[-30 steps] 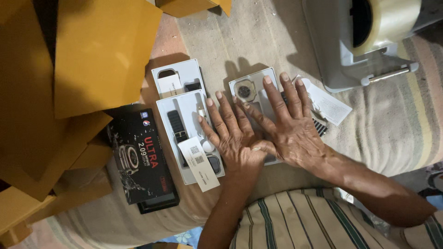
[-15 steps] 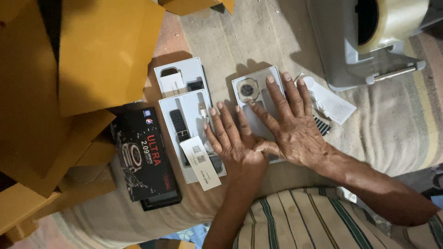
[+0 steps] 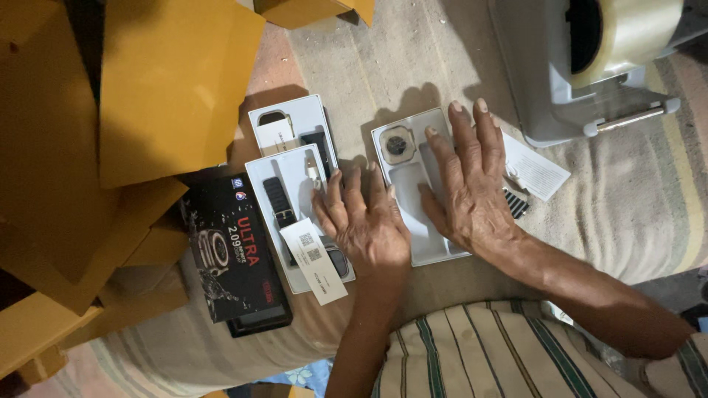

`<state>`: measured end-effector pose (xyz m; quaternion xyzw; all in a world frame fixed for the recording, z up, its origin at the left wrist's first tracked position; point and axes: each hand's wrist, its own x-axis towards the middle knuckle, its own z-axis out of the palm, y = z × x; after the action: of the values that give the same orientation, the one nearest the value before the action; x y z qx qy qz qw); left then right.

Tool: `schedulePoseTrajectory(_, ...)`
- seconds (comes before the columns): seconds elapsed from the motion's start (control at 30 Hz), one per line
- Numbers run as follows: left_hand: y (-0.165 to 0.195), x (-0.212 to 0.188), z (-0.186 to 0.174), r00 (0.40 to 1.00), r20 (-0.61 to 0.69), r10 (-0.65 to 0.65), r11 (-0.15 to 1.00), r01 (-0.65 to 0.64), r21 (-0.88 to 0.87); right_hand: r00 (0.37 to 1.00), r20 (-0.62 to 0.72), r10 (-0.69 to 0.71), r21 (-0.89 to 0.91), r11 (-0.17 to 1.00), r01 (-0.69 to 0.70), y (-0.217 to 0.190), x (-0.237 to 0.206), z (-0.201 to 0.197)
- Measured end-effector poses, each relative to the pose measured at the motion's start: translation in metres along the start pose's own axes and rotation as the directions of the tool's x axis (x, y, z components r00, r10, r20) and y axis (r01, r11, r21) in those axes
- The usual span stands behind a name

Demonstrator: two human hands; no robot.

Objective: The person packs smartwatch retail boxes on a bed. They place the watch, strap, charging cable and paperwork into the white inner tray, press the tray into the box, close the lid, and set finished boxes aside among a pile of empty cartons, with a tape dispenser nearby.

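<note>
My left hand [image 3: 363,221] lies flat, palm down, over the right edge of a white tray [image 3: 289,171] that holds a black watch strap [image 3: 279,203]. A white paper card [image 3: 313,260] lies on that tray beside my thumb. My right hand [image 3: 472,184] rests flat on a second white tray [image 3: 408,180], whose top corner holds a watch body [image 3: 397,144]. Neither hand grips anything. Behind these sits a smaller white tray [image 3: 290,124] with a card and a black part.
A black printed box lid [image 3: 232,250] lies left of the trays. Yellow cardboard boxes [image 3: 158,88] are piled at the left and top. A grey tape dispenser [image 3: 590,66] stands at the top right, with a folded leaflet [image 3: 535,168] beside it. Everything rests on beige cloth [image 3: 634,199].
My two hands, which overlapped on the right tray, have slid apart. The left hand now rests over the strap tray and the right stays on the watch tray.
</note>
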<state>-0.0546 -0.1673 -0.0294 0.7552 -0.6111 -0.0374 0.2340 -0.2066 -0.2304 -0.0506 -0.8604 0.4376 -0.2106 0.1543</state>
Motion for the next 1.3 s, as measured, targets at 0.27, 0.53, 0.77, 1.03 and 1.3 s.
schedulePoseTrajectory(0.27, -0.001, 0.004, 0.004, 0.998, 0.054, -0.033, 0.999, 0.031, 0.040, 0.999, 0.029, 0.044, 0.129, 0.991, -0.048, 0.005, 0.000, 0.005)
schedulePoseTrajectory(0.53, 0.001, 0.011, 0.006, 0.988, 0.155, 0.012, 0.997, -0.024, 0.078, 0.997, 0.039, 0.059, 0.114, 0.992, -0.063, 0.007, 0.002, 0.004)
schedulePoseTrajectory(0.77, 0.008, 0.015, 0.010, 0.985, 0.170, 0.010, 0.998, -0.021, 0.063, 0.997, 0.019, 0.076, 0.124, 0.989, -0.077, 0.009, 0.000, 0.002)
schedulePoseTrajectory(1.03, 0.016, 0.031, 0.011, 0.983, 0.182, 0.009, 0.999, -0.015, 0.033, 0.996, 0.021, 0.083, 0.130, 0.988, -0.085, 0.007, 0.000, -0.001)
schedulePoseTrajectory(1.3, 0.014, 0.034, 0.011, 0.989, 0.144, 0.031, 0.999, -0.037, 0.040, 0.995, 0.004, 0.101, 0.124, 0.987, -0.101, 0.007, -0.001, -0.001)
